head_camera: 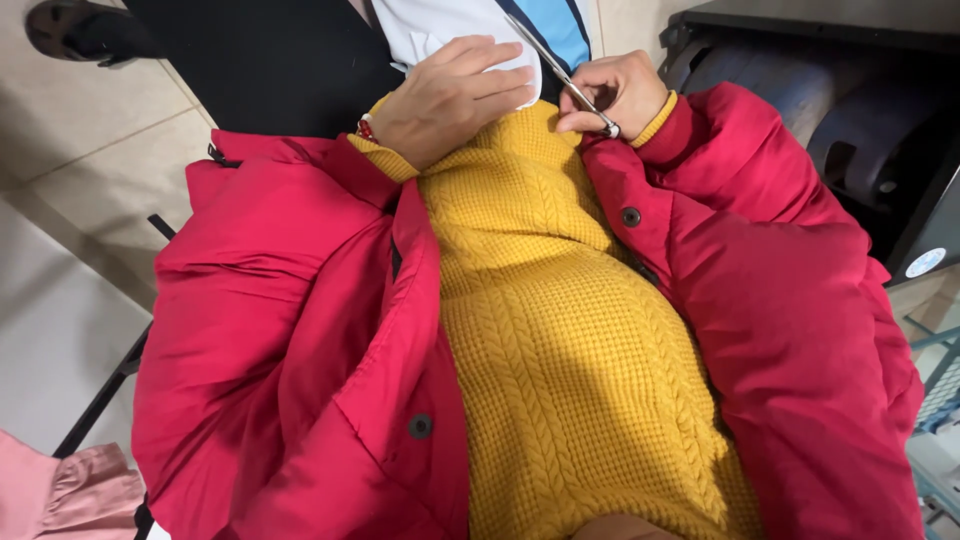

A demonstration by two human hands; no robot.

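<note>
The left hand (450, 95) lies flat with fingers loosely spread on a white and blue piece of fabric (450, 25), just above the mustard-yellow cable-knit sweater (570, 340). The right hand (612, 92), also just above that sweater, is pinched shut around slim silver metal scissors (560, 72). The fabric runs off the top edge, so can't really tell what it is, and the scissor handles are mostly buried in the fingers.

White fabric (440, 25) cut off at top edge.
</note>
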